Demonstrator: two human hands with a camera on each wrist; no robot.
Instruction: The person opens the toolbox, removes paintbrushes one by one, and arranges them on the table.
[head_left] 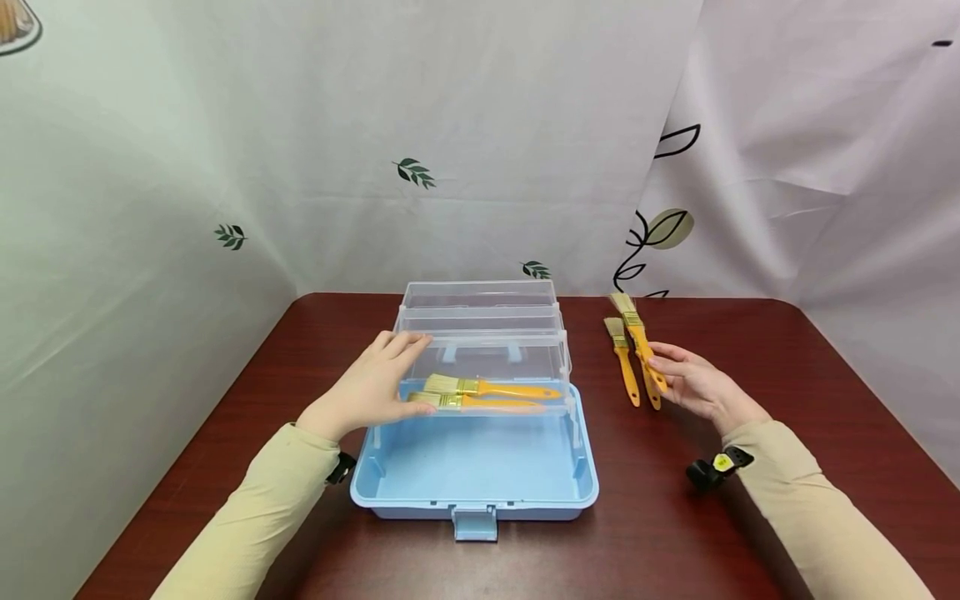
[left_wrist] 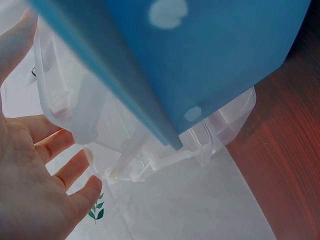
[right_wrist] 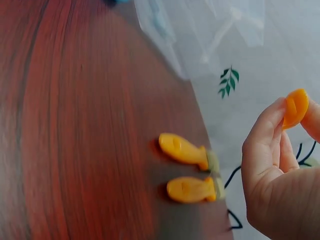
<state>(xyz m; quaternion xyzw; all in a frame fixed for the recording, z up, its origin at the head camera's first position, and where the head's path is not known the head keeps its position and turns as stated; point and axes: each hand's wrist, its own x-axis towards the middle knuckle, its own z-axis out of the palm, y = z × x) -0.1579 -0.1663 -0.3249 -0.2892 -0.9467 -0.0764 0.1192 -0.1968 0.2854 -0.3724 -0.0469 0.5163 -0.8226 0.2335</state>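
My left hand (head_left: 371, 387) grips the left end of a clear plastic tray (head_left: 551, 367), thumb in front and fingers behind. Two paintbrushes with yellow handles, one behind the other (head_left: 517, 390), lie lengthwise in that tray, bristles to the left. Under it sits an opened light blue box (head_left: 472, 505), whose lower part holds nothing. Off to the right, my right hand (head_left: 697, 387) pinches a paintbrush (head_left: 640, 337) by its yellow handle (right_wrist: 296, 107), bristles pointing away. Two more paintbrushes (right_wrist: 182, 148) lie on the table below it, one partly hidden by the held brush.
Further clear trays (head_left: 480, 294) rise in steps behind the front one. A blue latch (head_left: 474, 525) hangs open at the box front. The dark red wooden table (head_left: 315, 333) ends at a pale printed cloth (head_left: 480, 167).
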